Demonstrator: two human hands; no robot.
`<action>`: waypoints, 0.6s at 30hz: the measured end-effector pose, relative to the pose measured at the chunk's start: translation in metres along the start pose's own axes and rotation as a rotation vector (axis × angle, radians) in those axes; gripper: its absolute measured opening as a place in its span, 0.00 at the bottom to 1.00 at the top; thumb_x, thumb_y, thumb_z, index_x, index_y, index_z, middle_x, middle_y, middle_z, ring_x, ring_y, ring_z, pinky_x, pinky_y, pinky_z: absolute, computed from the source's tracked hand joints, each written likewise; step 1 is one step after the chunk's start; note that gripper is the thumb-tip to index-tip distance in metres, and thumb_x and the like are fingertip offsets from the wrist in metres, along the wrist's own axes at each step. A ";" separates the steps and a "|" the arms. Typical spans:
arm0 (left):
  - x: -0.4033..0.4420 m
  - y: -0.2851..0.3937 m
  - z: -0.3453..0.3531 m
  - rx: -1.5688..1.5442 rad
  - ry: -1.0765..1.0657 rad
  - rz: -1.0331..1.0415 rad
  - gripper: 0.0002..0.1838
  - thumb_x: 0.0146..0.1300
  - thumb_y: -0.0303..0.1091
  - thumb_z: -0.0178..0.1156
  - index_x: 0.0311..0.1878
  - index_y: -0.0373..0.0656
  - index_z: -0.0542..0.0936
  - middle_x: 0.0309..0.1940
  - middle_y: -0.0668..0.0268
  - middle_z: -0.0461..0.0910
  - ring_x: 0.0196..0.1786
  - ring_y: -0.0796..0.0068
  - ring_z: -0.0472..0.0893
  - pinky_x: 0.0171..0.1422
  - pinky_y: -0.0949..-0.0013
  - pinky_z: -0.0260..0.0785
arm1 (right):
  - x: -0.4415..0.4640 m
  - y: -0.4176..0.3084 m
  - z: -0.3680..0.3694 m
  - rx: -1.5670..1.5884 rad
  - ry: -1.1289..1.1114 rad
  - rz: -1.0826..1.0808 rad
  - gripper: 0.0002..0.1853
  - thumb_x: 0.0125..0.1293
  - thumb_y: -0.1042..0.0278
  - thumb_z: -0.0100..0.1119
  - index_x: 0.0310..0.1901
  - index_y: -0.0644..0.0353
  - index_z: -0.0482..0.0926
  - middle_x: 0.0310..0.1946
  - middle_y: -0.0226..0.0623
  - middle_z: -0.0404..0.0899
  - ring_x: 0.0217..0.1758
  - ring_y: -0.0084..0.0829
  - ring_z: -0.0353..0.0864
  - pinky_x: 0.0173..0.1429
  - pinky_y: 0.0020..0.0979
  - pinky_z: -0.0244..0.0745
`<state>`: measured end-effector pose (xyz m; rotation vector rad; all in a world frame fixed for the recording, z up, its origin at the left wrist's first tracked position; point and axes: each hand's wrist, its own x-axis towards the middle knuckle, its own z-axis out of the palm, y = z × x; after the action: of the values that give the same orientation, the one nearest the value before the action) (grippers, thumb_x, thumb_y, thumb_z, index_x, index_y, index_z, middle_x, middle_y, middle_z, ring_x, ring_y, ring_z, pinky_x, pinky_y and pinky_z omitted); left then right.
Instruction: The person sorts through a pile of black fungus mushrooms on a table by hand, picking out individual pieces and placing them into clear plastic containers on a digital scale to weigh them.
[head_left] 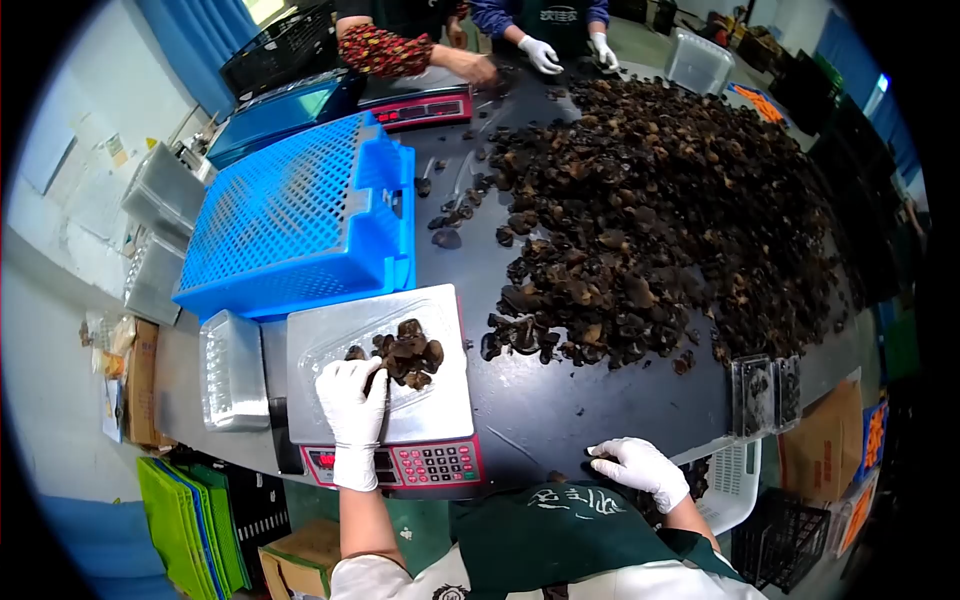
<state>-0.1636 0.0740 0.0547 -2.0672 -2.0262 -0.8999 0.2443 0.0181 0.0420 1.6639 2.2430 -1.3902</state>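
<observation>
My left hand (350,402), in a white glove, is over a clear plastic tray (330,345) on a digital scale (430,420). Its bent fingers close around a dark wood ear mushroom (355,353) at the tray's left side; the fingertips are partly hidden. More wood ear mushrooms (408,356) lie in the tray just right of the hand. My right hand (645,470), also gloved, is low over the table's front edge, fingers stretched to the left and slightly apart. Nothing certain shows in it; its fingertips look dark.
A big heap of wood ear mushrooms (650,220) covers the table's right side. A blue crate (280,215) and clear trays (235,370) stand at left. Across the table, a gloved person (540,50) and a bare-handed person (465,65) work near a second scale (420,110).
</observation>
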 end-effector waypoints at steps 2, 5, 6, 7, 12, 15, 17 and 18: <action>0.001 0.002 0.001 0.019 -0.004 0.011 0.05 0.53 0.32 0.66 0.34 0.48 0.83 0.32 0.67 0.79 0.42 0.63 0.76 0.51 0.61 0.64 | -0.002 0.003 0.004 -0.031 0.042 -0.039 0.22 0.66 0.50 0.54 0.48 0.62 0.82 0.43 0.47 0.83 0.49 0.47 0.80 0.55 0.39 0.73; 0.006 0.004 -0.001 0.048 -0.026 0.029 0.05 0.50 0.31 0.66 0.33 0.48 0.82 0.31 0.67 0.78 0.41 0.63 0.76 0.50 0.60 0.65 | -0.001 0.004 0.005 -0.045 0.004 -0.014 0.23 0.67 0.49 0.51 0.50 0.61 0.81 0.44 0.48 0.82 0.50 0.46 0.80 0.58 0.40 0.72; 0.006 0.003 0.001 0.051 -0.009 0.034 0.06 0.49 0.30 0.66 0.32 0.48 0.81 0.30 0.67 0.78 0.41 0.63 0.76 0.49 0.60 0.65 | -0.001 0.004 0.006 -0.055 0.004 -0.010 0.23 0.67 0.49 0.51 0.50 0.61 0.81 0.43 0.48 0.82 0.50 0.46 0.80 0.58 0.40 0.71; 0.007 0.004 0.002 0.065 0.017 0.037 0.06 0.49 0.30 0.66 0.32 0.48 0.81 0.31 0.67 0.78 0.41 0.63 0.76 0.49 0.61 0.65 | -0.001 0.005 0.007 -0.050 0.011 -0.001 0.23 0.67 0.49 0.51 0.50 0.61 0.81 0.43 0.48 0.82 0.50 0.46 0.80 0.58 0.40 0.71; 0.003 -0.002 0.008 0.051 0.015 0.015 0.06 0.50 0.30 0.66 0.33 0.47 0.82 0.30 0.67 0.79 0.40 0.64 0.77 0.47 0.62 0.66 | -0.001 0.006 0.009 -0.044 -0.013 0.002 0.23 0.67 0.49 0.50 0.51 0.60 0.80 0.43 0.48 0.82 0.50 0.45 0.79 0.58 0.40 0.71; 0.003 -0.006 0.007 0.010 0.011 0.004 0.05 0.51 0.28 0.66 0.33 0.45 0.83 0.30 0.63 0.81 0.37 0.62 0.79 0.45 0.61 0.68 | -0.001 0.007 0.011 -0.045 -0.006 0.011 0.23 0.67 0.49 0.50 0.51 0.60 0.80 0.44 0.46 0.83 0.51 0.45 0.79 0.59 0.40 0.71; 0.000 -0.010 0.009 0.006 0.028 -0.013 0.05 0.52 0.28 0.65 0.34 0.45 0.84 0.31 0.62 0.81 0.37 0.60 0.80 0.45 0.60 0.69 | -0.002 0.008 0.011 -0.040 0.011 0.021 0.23 0.67 0.49 0.50 0.51 0.60 0.80 0.44 0.46 0.83 0.51 0.45 0.79 0.59 0.40 0.71; 0.000 -0.011 0.009 0.015 0.021 -0.017 0.05 0.53 0.28 0.65 0.34 0.45 0.84 0.31 0.62 0.82 0.37 0.60 0.80 0.45 0.60 0.69 | -0.001 0.007 0.009 -0.045 0.006 0.008 0.23 0.67 0.49 0.50 0.51 0.60 0.80 0.45 0.46 0.83 0.51 0.45 0.80 0.59 0.40 0.71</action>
<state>-0.1713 0.0792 0.0430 -2.0273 -2.0369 -0.9025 0.2465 0.0112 0.0325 1.6637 2.2515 -1.3246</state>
